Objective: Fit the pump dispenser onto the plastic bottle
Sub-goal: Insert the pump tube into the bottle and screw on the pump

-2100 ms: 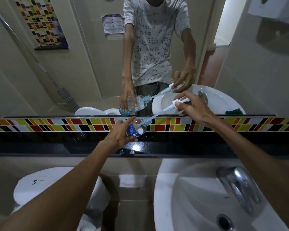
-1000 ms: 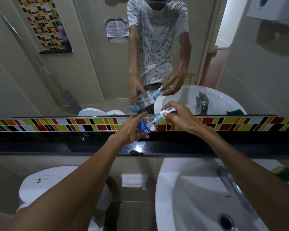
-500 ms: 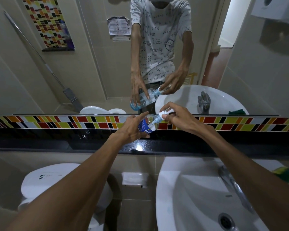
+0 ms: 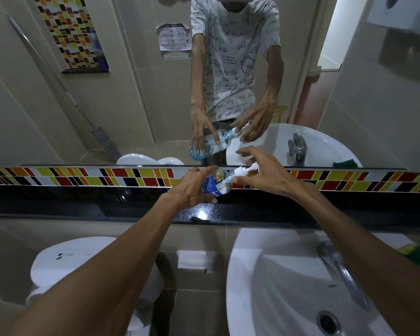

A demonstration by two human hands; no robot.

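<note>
Pump dispenser (image 4: 243, 171) now seated, black ledge (image 4: 83, 202), mirror (image 4: 131, 93)

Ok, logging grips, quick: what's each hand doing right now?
Left hand: closed around the plastic bottle.
Right hand: fingers spread at the pump dispenser; grip unclear.

Both arms stretched out forward, hands meeting in the middle.

The left hand (image 4: 192, 187) is wrapped round the plastic bottle (image 4: 215, 184), palm down, thumb underneath, tipping it over to the right. The right hand (image 4: 264, 175) sits at the pump dispenser (image 4: 244, 170) with fingers spread; looks like only the fingertips touch it, hard to say.
</note>
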